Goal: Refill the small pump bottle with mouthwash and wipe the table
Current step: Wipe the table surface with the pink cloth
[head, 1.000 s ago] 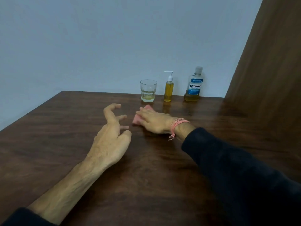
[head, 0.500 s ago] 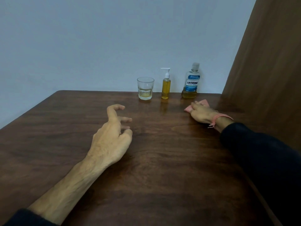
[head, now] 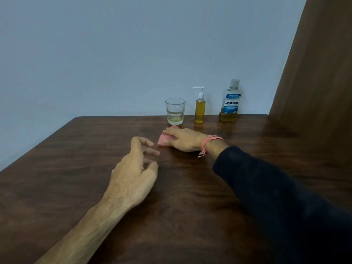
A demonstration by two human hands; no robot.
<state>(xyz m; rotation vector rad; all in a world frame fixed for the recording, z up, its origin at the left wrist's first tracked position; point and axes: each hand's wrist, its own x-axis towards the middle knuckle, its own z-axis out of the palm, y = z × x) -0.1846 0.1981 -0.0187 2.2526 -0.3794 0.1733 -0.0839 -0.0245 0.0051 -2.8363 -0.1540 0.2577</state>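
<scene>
A small pump bottle (head: 199,111) with a white pump and yellow liquid stands at the back of the dark wooden table (head: 76,178). To its right stands a mouthwash bottle (head: 230,103) with a blue label and a little amber liquid at the bottom. My right hand (head: 185,139) lies flat on a pink cloth (head: 165,140), pressing it onto the table just in front of the glass. My left hand (head: 133,172) hovers over the table's middle with fingers loosely curled, holding nothing.
A clear glass (head: 175,111) with a little pale liquid stands left of the pump bottle. A grey wall runs behind the table, and a brown wooden panel (head: 314,73) rises at the right. The table's left edge slants toward me.
My right hand slid the pink cloth from the table's middle out to the right by the mouthwash bottle, then back left to in front of the glass. My left hand barely moved.
</scene>
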